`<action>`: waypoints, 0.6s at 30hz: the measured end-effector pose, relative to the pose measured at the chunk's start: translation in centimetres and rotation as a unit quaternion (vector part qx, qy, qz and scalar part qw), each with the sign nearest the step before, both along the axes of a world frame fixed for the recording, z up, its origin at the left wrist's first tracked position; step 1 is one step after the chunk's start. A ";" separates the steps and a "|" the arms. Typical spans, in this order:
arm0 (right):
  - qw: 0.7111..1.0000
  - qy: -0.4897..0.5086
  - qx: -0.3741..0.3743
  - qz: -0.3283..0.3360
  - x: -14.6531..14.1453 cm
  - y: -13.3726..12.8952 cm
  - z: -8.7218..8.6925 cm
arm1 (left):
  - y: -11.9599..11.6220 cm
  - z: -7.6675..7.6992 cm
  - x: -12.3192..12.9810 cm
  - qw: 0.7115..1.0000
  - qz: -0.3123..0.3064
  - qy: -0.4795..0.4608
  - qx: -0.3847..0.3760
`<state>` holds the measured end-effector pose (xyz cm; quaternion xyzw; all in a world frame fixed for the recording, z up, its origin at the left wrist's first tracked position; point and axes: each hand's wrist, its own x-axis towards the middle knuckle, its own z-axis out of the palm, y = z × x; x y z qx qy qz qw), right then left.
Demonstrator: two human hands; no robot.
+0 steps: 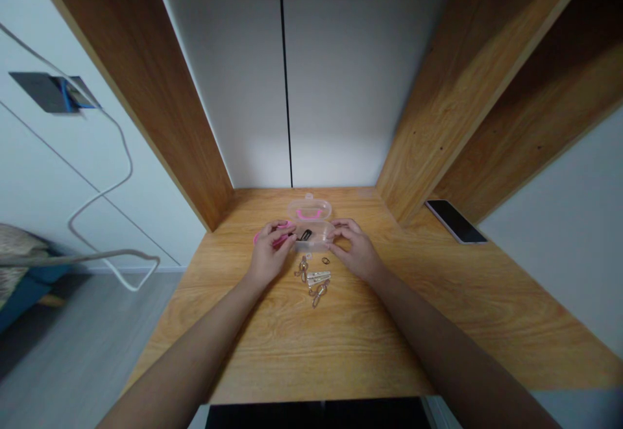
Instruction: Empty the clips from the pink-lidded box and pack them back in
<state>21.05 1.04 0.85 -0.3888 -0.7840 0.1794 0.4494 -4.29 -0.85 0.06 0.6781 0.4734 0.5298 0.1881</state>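
A small clear plastic box [316,246] stands on the desk with its lid [309,209] tipped open behind it; the lid has a pink handle. Black hair clips [305,235] lie inside. My right hand [357,248] grips the box's right end between thumb and fingers. At the left end, my left hand [270,252] is closed in a pinch beside the box wall; what sits between its fingertips is too small to tell. A pink item [256,238] is partly hidden behind that hand. In front of the box lie silvery hair clips [318,278], a bow-like metal piece [320,293] and a small dark ring [326,261].
A phone [455,221] lies at the right, beyond a wooden upright panel [438,117]. Another wooden panel [146,91] rises at the left. A white cable [124,150] hangs from the wall at the left. The desk's front edge [321,399] is near my forearms.
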 end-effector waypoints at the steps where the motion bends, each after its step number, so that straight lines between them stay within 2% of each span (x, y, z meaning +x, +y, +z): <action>1: 1.000 0.001 0.001 -0.006 0.0 0.0 0.0 | -0.1 0.1 0.0 1.000 -0.006 0.010 0.001; 9: 0.999 0.013 0.012 -0.033 0.2 0.1 0.1 | -0.7 0.7 0.0 0.997 -0.039 0.069 0.021; 18: 0.999 0.009 0.017 -0.038 0.1 -0.1 0.3 | -0.8 0.5 -0.3 0.995 -0.038 0.090 0.018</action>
